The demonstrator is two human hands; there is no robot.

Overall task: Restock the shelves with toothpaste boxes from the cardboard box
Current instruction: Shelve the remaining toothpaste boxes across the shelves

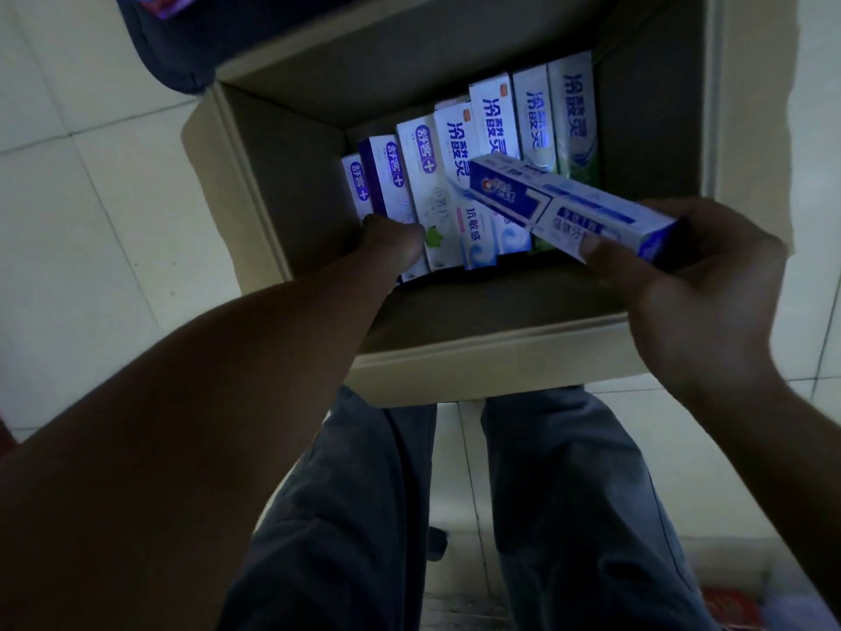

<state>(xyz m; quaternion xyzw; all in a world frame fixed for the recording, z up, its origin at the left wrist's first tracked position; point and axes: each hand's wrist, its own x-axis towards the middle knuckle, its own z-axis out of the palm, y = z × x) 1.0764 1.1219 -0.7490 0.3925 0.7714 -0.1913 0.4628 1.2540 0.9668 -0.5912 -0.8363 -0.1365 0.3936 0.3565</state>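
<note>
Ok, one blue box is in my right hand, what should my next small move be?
Probably pinch the dark purple box with your left hand and lift it out: that hand touches its near end inside the cardboard box, while your right hand grips the blue box.

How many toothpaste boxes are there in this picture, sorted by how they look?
purple-logo boxes: 3
white boxes with dark blue lettering: 4
blue box, held in the right hand: 1
Total in view: 8. The first 7 stand in the cardboard box.
</note>
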